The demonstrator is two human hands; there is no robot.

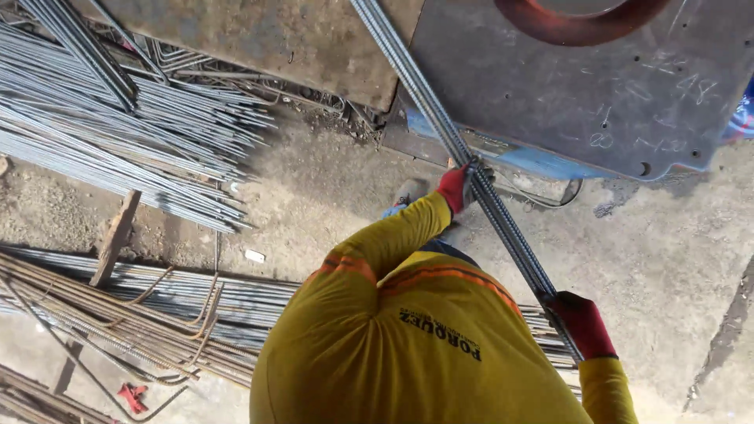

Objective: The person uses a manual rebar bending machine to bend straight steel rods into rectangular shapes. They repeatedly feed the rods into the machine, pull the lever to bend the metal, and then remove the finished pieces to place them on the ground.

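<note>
A small bundle of long ribbed steel bars (510, 235) runs diagonally from the top middle down to the lower right. My left hand (458, 187), in a red glove, is closed around the bars just below the edge of a grey steel plate (628, 94). My right hand (583, 322), also in a red glove, grips the same bars lower down, near their end. My yellow long-sleeved shirt (393, 345) fills the lower middle. A shoe (410, 191) shows beside my left hand.
A large pile of thin straight steel rods (118, 133) lies at the upper left. Bent and straight bars (141, 314) with a wooden batten (114, 239) lie at the lower left. A rusty ring (577, 27) sits on the plate. Dusty concrete floor (667, 259) lies to the right.
</note>
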